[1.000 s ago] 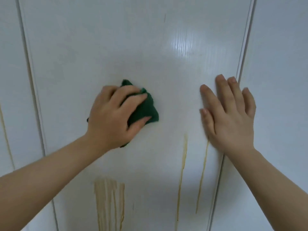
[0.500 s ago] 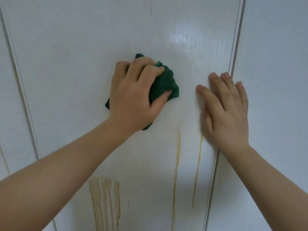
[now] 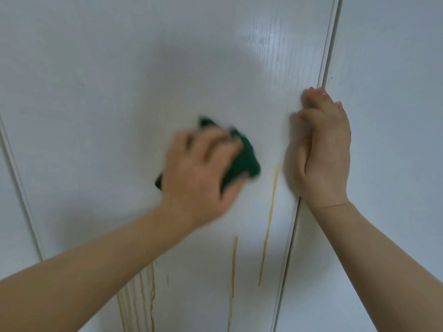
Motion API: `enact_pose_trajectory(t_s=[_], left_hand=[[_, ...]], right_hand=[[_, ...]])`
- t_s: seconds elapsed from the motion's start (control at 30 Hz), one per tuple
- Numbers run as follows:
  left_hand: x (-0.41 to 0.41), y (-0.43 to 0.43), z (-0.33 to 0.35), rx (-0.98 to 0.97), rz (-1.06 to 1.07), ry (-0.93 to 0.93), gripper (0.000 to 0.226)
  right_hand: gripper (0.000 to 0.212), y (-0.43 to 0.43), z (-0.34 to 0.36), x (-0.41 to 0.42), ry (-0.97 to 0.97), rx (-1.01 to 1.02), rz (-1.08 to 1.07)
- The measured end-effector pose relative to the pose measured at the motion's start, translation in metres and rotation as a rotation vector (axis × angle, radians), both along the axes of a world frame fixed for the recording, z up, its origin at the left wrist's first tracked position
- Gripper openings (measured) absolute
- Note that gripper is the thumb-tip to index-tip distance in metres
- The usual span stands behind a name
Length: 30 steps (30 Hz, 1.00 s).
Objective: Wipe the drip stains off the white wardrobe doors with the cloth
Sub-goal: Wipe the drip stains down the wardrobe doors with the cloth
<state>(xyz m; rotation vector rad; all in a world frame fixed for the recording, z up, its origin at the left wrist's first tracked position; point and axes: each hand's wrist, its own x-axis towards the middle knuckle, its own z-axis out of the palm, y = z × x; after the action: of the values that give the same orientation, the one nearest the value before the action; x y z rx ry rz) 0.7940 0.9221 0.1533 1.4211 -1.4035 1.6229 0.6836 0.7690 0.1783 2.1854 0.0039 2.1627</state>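
A dark green cloth (image 3: 247,161) is bunched in my left hand (image 3: 203,171), which grips it and presses it on the middle white wardrobe door (image 3: 119,92); hand and cloth are motion-blurred. Just right of the cloth a thin yellow-brown drip stain (image 3: 271,224) runs down the door. A second streak (image 3: 233,271) starts lower. A cluster of several streaks (image 3: 151,298) sits at the bottom, partly behind my left forearm. My right hand (image 3: 323,149) holds nothing and rests against the door at the seam (image 3: 328,56), fingers pointing up and slightly bent.
The neighbouring door (image 3: 395,116) on the right looks stain-free. A narrow strip of another door (image 3: 9,200) shows at the left behind a second seam. A bright reflection lies on the upper part of the middle door.
My left hand swept the cloth down and right, close to the thin streak. The left streak now starts lower. My right hand shifted onto the seam and its fingers bent.
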Motion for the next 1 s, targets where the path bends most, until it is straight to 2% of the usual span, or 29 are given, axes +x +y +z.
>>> enact_pose_trajectory(t_s=[0.07,0.13,0.17,0.23,0.3,0.37,0.43,0.53,0.57,0.63,0.73,0.8,0.83,0.93,1.0], left_hand=[[-0.009,-0.004,-0.037,0.309,-0.019,-0.275,0.032],[-0.004,0.000,-0.038,0.459,-0.009,-0.407,0.029],[0.000,0.001,-0.025,0.425,-0.007,-0.396,0.030],[0.003,-0.002,0.011,0.226,0.022,-0.301,0.034],[0.000,-0.009,0.045,0.005,0.065,-0.121,0.038],[-0.010,-0.021,0.047,-0.094,0.055,0.003,0.039],[-0.024,-0.029,0.014,0.055,-0.005,-0.055,0.038],[-0.034,-0.023,-0.049,0.468,-0.028,-0.361,0.027],[-0.033,-0.019,-0.056,0.518,-0.005,-0.400,0.026],[-0.021,-0.016,-0.042,0.393,0.010,-0.356,0.030],[-0.007,-0.016,0.010,0.008,0.045,-0.103,0.035],[-0.009,-0.022,0.015,-0.098,0.031,0.019,0.037],[-0.014,-0.027,0.001,-0.067,0.004,0.007,0.036],[-0.031,-0.031,-0.064,0.285,-0.060,-0.280,0.029],[-0.027,-0.023,-0.075,0.416,-0.034,-0.392,0.026]], right_hand=[[0.032,0.004,0.001,-0.005,-0.025,0.041,0.164],[0.031,0.008,0.002,-0.009,-0.058,0.108,0.264],[0.032,0.010,0.002,-0.010,-0.069,0.142,0.281],[0.033,0.011,0.002,-0.012,-0.077,0.172,0.291],[0.034,0.010,0.002,-0.014,-0.074,0.185,0.304],[0.035,0.011,0.000,-0.014,-0.070,0.201,0.295],[0.037,0.010,-0.001,-0.017,-0.042,0.178,0.279],[0.039,0.001,-0.006,-0.023,0.078,0.106,0.209],[0.038,-0.003,-0.008,-0.027,0.117,0.074,0.163],[0.035,-0.009,-0.012,-0.031,0.170,0.015,0.062],[0.040,-0.011,-0.014,-0.030,0.214,0.040,0.029],[0.041,-0.009,-0.014,-0.027,0.214,0.080,0.021],[0.041,-0.008,-0.015,-0.026,0.208,0.093,0.005],[0.039,-0.002,-0.019,-0.025,0.191,0.108,-0.021],[0.041,0.002,-0.021,-0.024,0.183,0.121,-0.035]])
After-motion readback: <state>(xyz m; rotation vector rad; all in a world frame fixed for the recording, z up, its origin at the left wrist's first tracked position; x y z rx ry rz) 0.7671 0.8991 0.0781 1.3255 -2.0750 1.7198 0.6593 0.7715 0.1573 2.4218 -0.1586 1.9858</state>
